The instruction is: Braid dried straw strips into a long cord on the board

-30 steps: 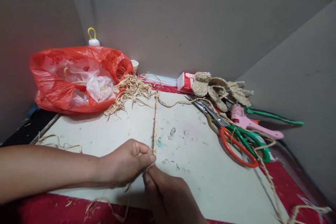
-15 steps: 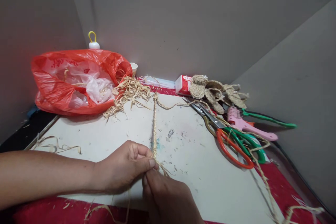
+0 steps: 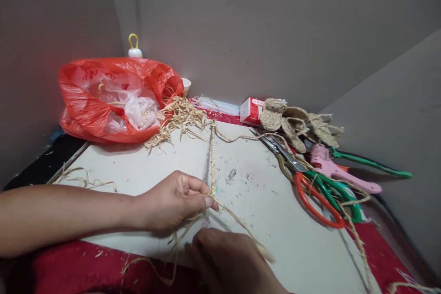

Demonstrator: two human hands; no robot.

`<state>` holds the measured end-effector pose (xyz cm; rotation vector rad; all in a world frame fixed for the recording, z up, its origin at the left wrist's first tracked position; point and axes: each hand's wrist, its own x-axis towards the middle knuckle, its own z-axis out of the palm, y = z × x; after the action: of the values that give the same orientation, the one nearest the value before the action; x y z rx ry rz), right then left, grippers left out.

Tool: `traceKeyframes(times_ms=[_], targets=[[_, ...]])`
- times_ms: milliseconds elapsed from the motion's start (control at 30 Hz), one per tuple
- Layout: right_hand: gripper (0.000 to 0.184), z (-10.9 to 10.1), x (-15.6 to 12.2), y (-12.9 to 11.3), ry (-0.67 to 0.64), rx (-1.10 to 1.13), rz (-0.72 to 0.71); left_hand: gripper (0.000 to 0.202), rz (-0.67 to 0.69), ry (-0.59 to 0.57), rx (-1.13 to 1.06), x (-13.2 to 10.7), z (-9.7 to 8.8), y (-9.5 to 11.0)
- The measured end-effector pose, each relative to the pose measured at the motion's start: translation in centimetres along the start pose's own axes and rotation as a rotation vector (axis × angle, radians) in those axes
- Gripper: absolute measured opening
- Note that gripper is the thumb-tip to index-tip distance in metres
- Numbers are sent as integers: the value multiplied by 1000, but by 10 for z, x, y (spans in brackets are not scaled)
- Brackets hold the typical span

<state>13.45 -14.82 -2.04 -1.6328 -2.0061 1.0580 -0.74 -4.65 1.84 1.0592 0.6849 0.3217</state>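
Note:
A narrow braid of pale straw-like strips runs down the white board, fixed at its far end. My left hand pinches the near end of this braid between thumb and fingers. Loose strands fan out from the pinch toward the lower right, and others hang down to the left. Below and to the right, my right hand is apart from the left one, its fingers curled and slightly blurred. Whatever lies inside those fingers is hidden.
A red plastic bag stands at the back left beside loose dry strips. On the right lie scissors with orange and green handles, a pink glue gun, woven pieces and a red-white box.
My right hand has moved away from the left hand, down and rightward. Strands now spread out to the right. The left hand keeps its pinch while the whole view has shifted slightly.

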Motion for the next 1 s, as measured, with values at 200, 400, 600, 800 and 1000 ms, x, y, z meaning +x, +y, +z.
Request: traceKeyframes(times_ms=[200, 400, 600, 800, 1000], targets=[[18, -6, 2, -12, 16, -92, -65, 22, 41, 11, -26, -1, 0, 3], [2, 23, 4, -8, 86, -135, -219, 21, 9, 9, 0, -3, -2, 7], [17, 15, 10, -12, 39, 73, -263, 22, 113, 31, 8, -3, -2, 8], [16, -2, 11, -13, 114, 16, -256, 27, 144, 10, 4, -3, -5, 7], [14, 35, 18, -2, 167, -398, -327, 33, 119, 31, 62, -3, -3, 6]])
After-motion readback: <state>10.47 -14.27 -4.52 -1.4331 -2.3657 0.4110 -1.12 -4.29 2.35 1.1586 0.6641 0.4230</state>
